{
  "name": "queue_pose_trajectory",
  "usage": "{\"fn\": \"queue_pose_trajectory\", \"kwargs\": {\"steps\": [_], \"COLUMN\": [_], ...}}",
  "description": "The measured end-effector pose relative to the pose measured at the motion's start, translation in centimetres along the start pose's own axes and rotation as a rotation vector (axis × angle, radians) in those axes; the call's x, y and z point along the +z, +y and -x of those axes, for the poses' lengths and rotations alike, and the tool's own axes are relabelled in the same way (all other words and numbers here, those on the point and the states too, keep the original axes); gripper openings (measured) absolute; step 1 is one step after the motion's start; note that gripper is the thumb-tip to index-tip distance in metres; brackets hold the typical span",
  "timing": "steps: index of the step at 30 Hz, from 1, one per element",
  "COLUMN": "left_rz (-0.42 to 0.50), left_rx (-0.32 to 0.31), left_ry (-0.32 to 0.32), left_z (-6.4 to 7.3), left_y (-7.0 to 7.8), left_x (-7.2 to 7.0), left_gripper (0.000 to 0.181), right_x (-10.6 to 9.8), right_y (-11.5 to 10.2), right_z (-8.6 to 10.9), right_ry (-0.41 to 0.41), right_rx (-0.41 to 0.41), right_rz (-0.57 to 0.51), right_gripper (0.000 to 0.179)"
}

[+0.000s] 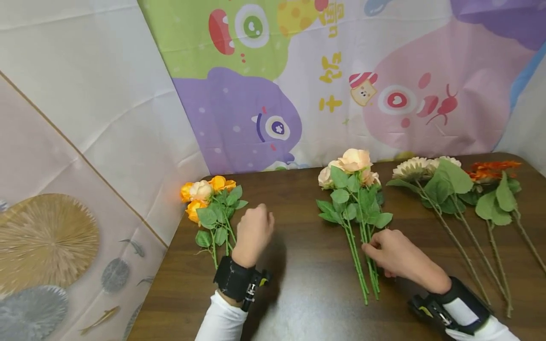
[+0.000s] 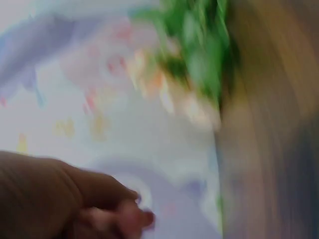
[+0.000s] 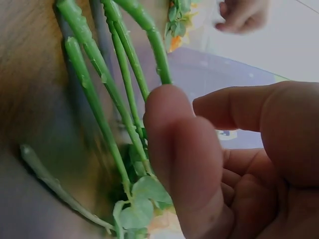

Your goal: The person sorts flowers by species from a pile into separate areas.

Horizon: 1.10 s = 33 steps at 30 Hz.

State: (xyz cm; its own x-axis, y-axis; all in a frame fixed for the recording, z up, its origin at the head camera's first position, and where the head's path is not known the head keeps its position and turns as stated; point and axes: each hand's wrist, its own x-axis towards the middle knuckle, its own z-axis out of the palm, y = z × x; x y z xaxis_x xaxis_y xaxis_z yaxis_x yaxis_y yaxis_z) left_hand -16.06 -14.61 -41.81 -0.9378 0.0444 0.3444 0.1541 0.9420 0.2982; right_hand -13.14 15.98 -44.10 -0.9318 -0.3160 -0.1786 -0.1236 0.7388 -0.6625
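Note:
In the head view, my right hand (image 1: 394,253) is at a bunch of peach roses (image 1: 355,161), its fingertips right by the green stems. The right wrist view shows the fingers (image 3: 197,159) overlapping a green stem (image 3: 157,50), with a gap toward the thumb. My left hand (image 1: 253,232) hovers beside a second bunch, orange roses (image 1: 222,183) with a cream rose (image 1: 200,190) among them. Its fingers are loosely bent and hold nothing. The left wrist view is blurred.
On the right of the brown table (image 1: 298,303) lie cream flowers (image 1: 411,169) and rust-orange flowers (image 1: 490,170), their long stems pointing toward me. A cartoon-printed cloth (image 1: 256,113) hangs behind the table. A pale patterned cloth (image 1: 106,118) covers the left side.

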Motion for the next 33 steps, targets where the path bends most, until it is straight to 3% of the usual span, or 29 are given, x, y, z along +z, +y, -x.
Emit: {"fn": "queue_pose_trajectory", "kwargs": {"steps": [3,5,7,9,20,25,33], "left_rz": [-0.074,-0.109,-0.124,-0.119,-0.072,-0.045,-0.017], "left_rx": [-0.162,-0.259,-0.334,-0.370,-0.451,-0.451,-0.459], "left_ry": [-0.073,-0.162,-0.247,-0.303,-0.399,-0.435,-0.427], "left_z": [-0.6,-0.8,-0.9,-1.0,-0.9,-0.9,-1.1], "left_y": [-3.2,-4.9,-6.2,-7.0,-8.3,-8.4,-8.5], "left_x": [0.3,0.6,0.8,0.9,-0.3,-0.2,-0.6], "left_gripper": [0.032,0.028,0.022,0.018,0.022,0.024,0.011], "right_x": [-0.1,-0.1,-0.1,-0.1,-0.2,0.0,0.2], "right_y": [-0.2,-0.4,-0.5,-0.7,-1.5,-1.5,-1.5], "right_z": [0.2,0.3,0.5,0.6,1.1,1.1,1.1], "right_ry": [0.022,0.033,0.045,0.058,0.132,0.154,0.159], "right_rx": [0.003,0.001,-0.011,-0.023,-0.133,-0.167,-0.189], "right_rz": [0.036,0.047,0.053,0.059,0.060,0.056,0.055], "right_gripper": [0.038,0.037,0.036,0.036,0.026,0.023,0.023]}}
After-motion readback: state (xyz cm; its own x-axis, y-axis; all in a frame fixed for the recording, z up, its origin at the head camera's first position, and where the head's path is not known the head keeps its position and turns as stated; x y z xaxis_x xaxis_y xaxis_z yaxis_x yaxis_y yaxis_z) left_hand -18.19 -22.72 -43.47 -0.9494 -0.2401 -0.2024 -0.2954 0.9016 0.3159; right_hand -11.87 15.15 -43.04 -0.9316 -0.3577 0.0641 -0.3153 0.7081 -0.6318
